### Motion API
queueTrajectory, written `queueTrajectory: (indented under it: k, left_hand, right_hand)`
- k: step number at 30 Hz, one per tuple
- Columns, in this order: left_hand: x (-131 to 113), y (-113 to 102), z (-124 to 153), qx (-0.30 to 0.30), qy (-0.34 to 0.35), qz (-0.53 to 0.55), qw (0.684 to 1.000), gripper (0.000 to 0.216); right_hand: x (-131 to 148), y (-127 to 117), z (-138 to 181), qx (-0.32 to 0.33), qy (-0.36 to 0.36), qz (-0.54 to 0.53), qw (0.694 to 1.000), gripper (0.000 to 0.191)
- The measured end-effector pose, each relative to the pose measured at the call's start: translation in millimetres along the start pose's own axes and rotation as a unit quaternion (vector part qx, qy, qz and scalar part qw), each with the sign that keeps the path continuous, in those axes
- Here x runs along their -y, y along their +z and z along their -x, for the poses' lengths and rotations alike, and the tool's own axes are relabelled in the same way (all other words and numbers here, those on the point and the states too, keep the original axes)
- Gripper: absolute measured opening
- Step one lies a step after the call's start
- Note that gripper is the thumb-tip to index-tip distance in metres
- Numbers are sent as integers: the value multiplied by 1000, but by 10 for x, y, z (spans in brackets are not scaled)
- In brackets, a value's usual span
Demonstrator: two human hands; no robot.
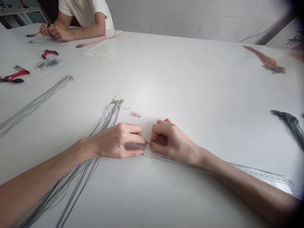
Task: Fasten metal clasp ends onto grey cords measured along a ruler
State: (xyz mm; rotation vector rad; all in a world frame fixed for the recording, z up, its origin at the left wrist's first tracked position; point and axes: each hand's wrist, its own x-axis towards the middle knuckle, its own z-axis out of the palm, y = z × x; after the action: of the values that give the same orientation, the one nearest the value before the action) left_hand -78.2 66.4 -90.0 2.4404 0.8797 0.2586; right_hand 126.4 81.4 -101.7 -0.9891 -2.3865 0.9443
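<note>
A clear plastic ruler (155,154) lies slantwise on the white table, running under my right wrist and forearm. My left hand (124,141) grips its left end, thumb at the lower corner and index finger at the upper one. Close by, my right hand (169,139) is closed in a pinch above the ruler; its fingers hide most of what they hold. A tiny dark thread-like bit (148,142) shows between the fingertips of both hands. Under my left wrist passes a bundle of grey lines (71,177) with metal fish hooks (117,103) at the far end.
A small red-and-white labelled wrapper (135,114) lies beyond my hands. Another bundle of hooked lines (40,99), red-handled pliers (17,74) and a wire heap (48,63) are at left. Orange (266,60) and dark green bundles (291,122) lie right. A person (83,19) works opposite.
</note>
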Motion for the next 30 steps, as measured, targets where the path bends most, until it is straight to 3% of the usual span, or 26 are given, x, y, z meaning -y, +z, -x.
queueTrajectory:
  k: [30]
  left_hand:
    - [34, 12, 0, -11, 55, -46, 997, 19]
  right_hand:
    - [-1, -4, -6, 14, 2, 3, 1000, 17]
